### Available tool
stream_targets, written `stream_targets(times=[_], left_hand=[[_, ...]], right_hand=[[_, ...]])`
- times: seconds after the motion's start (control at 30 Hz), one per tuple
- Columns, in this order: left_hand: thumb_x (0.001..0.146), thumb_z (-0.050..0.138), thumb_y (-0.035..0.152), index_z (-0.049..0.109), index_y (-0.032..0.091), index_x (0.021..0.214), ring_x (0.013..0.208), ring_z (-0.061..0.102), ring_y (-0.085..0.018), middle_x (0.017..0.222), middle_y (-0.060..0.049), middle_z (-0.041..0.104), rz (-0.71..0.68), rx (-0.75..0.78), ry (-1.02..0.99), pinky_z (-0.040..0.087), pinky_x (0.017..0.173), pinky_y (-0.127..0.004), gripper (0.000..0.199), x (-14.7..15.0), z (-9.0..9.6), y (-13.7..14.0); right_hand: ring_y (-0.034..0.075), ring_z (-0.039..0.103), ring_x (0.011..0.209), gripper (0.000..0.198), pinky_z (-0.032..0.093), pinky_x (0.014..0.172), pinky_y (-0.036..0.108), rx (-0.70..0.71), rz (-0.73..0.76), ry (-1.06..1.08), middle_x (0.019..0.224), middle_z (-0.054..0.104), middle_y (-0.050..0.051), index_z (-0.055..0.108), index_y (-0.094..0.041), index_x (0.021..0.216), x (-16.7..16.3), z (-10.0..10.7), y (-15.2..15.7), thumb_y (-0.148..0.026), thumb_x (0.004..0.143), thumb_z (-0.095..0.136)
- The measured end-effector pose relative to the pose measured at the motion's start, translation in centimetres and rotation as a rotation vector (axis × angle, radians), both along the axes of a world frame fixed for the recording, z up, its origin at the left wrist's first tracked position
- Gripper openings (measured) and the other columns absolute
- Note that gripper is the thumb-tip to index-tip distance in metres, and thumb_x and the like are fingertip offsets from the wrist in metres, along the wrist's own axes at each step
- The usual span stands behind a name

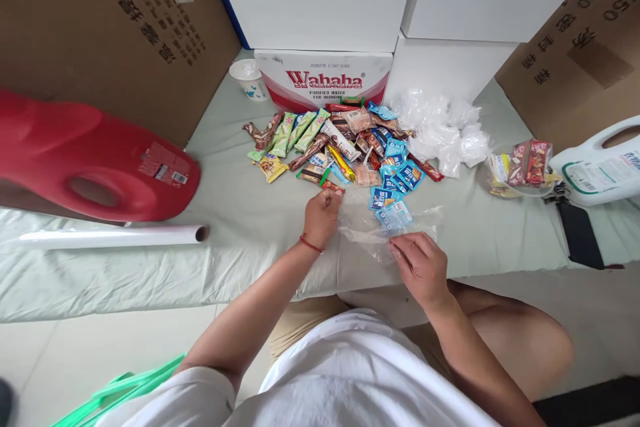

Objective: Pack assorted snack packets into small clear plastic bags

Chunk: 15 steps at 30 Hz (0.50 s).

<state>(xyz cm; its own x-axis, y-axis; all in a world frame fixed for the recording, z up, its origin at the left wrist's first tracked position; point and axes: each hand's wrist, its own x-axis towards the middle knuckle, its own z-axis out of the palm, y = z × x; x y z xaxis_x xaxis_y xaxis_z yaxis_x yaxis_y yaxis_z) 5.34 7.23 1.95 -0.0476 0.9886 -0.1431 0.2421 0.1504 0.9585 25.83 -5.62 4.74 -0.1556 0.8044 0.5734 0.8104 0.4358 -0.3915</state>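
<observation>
A thin clear plastic bag [367, 233] lies spread between my hands, over the table's front part. My right hand [423, 263] pinches its near edge between thumb and fingers. My left hand [321, 215] is closed at the bag's left side, fingertips against the front of the snack pile; what they grip is hidden. Just beyond it are a brown-and-white snack packet [316, 168] and a yellow snack stick [341, 163]. Blue snack packets [407, 175] lie beyond the bag, and one light-blue packet [394, 216] touches or lies under its far edge. Green wrapped bars [300, 130] lie at the pile's left.
Behind the pile stand a Wahaha carton [325, 77] and a paper cup [249, 80]. Crumpled clear bags [445, 130] sit right of it. Further right are a bowl of snacks [525, 167], a white jug [607, 163] and a phone [580, 233]. Leftward are a red jug [100, 160] and a white roll [115, 237].
</observation>
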Motion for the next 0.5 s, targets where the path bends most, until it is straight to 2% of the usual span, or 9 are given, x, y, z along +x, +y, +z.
stream_targets(times=[0.2,0.27,0.33,0.37,0.43,0.5], left_hand=[[0.092,0.051,0.047,0.051,0.023,0.072,0.057,0.037,-0.014,0.058,0.006,0.040,0.288,0.053,0.119,0.030,0.057,-0.027,0.031,-3.9,-2.0,-0.3],[0.091,0.052,0.043,0.052,0.023,0.076,0.057,0.039,-0.014,0.059,0.005,0.043,0.343,0.034,0.119,0.034,0.057,-0.027,0.025,-4.8,-2.4,-0.4],[0.085,0.058,0.034,0.056,0.022,0.086,0.060,0.046,-0.015,0.067,0.003,0.051,0.373,0.029,0.149,0.042,0.061,-0.028,0.012,-5.6,-2.2,-0.7],[0.079,0.060,0.028,0.059,0.020,0.093,0.065,0.051,-0.016,0.077,0.000,0.057,0.381,0.060,0.200,0.046,0.066,-0.030,0.016,-5.9,-1.9,-1.0],[0.070,0.063,0.017,0.061,0.017,0.113,0.088,0.062,-0.023,0.105,-0.010,0.063,0.343,0.222,0.380,0.053,0.084,-0.039,0.043,-6.3,-0.7,-2.0],[0.068,0.062,0.010,0.060,0.017,0.129,0.125,0.057,-0.032,0.134,-0.018,0.057,0.174,0.469,0.595,0.044,0.109,-0.051,0.061,-6.2,0.8,-3.2]], right_hand=[[0.018,0.057,0.069,0.010,0.045,0.065,0.034,-0.024,0.098,-0.230,0.077,0.069,0.003,0.071,-0.020,0.100,-2.0,-1.0,-3.7,-0.012,0.094,0.070],[0.017,0.056,0.065,0.009,0.044,0.062,0.034,-0.049,0.129,-0.282,0.072,0.066,0.002,0.071,-0.020,0.097,-2.4,-1.6,-4.5,-0.012,0.095,0.067],[0.018,0.059,0.069,0.012,0.047,0.066,0.034,-0.053,0.167,-0.302,0.075,0.067,0.002,0.073,-0.020,0.100,-2.5,-2.3,-4.8,-0.012,0.096,0.065],[0.019,0.062,0.074,0.015,0.050,0.070,0.035,-0.047,0.185,-0.299,0.079,0.070,0.003,0.073,-0.020,0.103,-2.5,-2.7,-4.7,-0.011,0.097,0.064],[0.021,0.067,0.085,0.022,0.053,0.080,0.037,-0.018,0.210,-0.272,0.090,0.074,0.005,0.073,-0.020,0.111,-2.4,-3.3,-4.4,-0.009,0.096,0.062],[0.023,0.068,0.091,0.026,0.054,0.083,0.039,-0.009,0.229,-0.246,0.095,0.075,0.007,0.074,-0.020,0.114,-2.4,-3.6,-3.9,-0.007,0.095,0.061]])
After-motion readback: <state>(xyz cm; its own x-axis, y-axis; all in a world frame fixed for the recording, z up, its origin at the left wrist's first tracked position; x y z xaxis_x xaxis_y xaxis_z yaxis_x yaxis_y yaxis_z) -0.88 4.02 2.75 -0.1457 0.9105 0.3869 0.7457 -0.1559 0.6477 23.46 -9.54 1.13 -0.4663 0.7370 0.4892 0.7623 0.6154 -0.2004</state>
